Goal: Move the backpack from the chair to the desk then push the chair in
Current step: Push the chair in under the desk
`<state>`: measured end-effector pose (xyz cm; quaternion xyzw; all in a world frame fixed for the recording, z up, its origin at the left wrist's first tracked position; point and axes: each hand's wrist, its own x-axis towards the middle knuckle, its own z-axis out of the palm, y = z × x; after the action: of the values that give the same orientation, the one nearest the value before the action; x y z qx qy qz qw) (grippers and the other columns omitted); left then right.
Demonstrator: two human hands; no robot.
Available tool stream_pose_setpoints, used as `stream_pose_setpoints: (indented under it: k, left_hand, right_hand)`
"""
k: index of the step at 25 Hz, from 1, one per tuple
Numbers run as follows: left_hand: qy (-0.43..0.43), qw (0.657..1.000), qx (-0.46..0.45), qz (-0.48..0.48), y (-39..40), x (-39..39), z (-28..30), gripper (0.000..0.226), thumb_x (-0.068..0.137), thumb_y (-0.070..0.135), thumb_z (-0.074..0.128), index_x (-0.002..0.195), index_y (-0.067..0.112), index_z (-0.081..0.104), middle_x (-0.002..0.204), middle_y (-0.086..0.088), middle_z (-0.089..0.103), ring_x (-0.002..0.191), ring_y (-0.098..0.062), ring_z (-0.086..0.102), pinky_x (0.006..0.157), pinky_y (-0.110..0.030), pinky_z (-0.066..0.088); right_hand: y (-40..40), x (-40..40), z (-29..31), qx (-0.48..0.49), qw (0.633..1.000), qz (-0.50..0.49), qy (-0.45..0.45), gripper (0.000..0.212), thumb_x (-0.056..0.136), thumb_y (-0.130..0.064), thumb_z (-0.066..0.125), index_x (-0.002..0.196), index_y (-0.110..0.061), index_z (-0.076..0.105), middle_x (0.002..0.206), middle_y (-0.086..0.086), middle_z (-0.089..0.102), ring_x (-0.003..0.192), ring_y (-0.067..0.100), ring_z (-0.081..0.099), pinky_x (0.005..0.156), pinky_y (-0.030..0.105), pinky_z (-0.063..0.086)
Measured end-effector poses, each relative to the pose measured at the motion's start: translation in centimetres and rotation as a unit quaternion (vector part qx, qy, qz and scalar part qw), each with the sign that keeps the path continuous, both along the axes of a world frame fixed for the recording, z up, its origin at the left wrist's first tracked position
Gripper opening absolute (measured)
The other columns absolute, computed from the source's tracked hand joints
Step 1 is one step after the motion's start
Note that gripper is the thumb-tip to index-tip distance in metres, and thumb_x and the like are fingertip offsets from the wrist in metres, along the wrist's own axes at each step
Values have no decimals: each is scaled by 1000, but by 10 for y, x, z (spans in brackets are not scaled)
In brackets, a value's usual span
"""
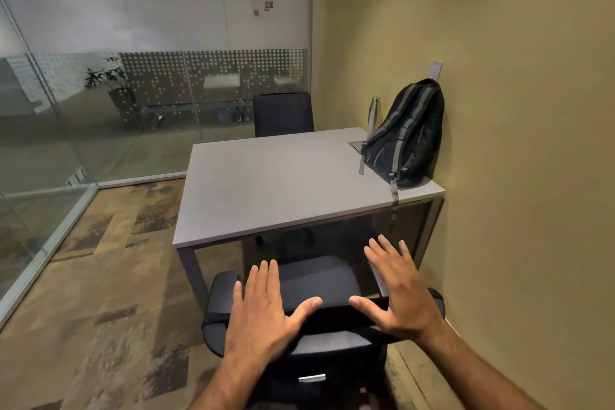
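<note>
The soft black-and-grey fabric backpack [407, 133] is slumping on the grey desk [266, 183]. The left hand [263, 313] and right hand [397, 289], fingers spread flat, are hovering over the wheeled black office chair [319, 280], whose stiff backrest top likely pushes easily.

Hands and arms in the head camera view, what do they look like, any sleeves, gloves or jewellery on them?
Both are bare. The left hand and right hand wear no gloves, rings or watch that I can see, and both forearms are uncovered to the frame's bottom edge, with no sleeve in view.
</note>
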<state>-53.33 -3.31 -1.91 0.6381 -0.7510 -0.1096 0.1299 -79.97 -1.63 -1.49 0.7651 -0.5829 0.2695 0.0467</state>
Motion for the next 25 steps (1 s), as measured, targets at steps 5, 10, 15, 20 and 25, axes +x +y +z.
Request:
stream_pose_setpoints:
  k: [5, 10, 15, 20, 25]
  left_hand:
    - [5, 1000, 3, 8, -48, -36, -2, 125, 66, 103, 2, 161, 22, -9, 171, 2, -10, 155, -14, -15, 127, -45, -8]
    - [0, 1000, 7, 25, -100, -63, -3, 125, 65, 104, 1, 160, 23, -12, 170, 2, -15, 155, -15, -18, 126, -46, -11]
    - [-3, 999, 13, 29, -155, -82, -2, 129, 61, 106, 3, 159, 24, -13, 169, 3, -16, 154, -14, -20, 125, -47, -14]
    - [-6, 999, 14, 38, -201, -86, 0, 130, 61, 107, 8, 159, 25, -15, 168, 4, -20, 152, -13, -24, 125, -49, -13]
    - [-21, 998, 22, 55, -238, -99, 3, 132, 60, 107, 8, 159, 24, -17, 168, 2, -22, 152, -16, -25, 126, -52, -11]
  right_hand:
    - [-56, -36, 3, -8, 1000, -11, 4, 100, 86, -82, 45, 149, -5, 45, 159, 12, 40, 152, 27, 27, 125, 58, 16]
    - [-119, -64, 1, 38, 999, -11, 18, 106, 84, -88, 37, 157, -12, 31, 166, 7, 26, 156, 21, 13, 127, 51, 7]
    - [-181, -82, -2, 88, 995, -15, 37, 113, 81, -94, 29, 162, -19, 4, 170, 0, -5, 155, 11, -15, 127, 51, 0]
    - [-233, -88, -5, 91, 995, 6, 42, 114, 82, -94, 27, 161, -19, -5, 170, 2, -12, 153, 10, -24, 127, 53, -3]
    - [-276, -100, -5, 82, 995, 20, 46, 115, 81, -94, 26, 161, -18, -10, 169, 4, -16, 153, 12, -25, 126, 51, -8]
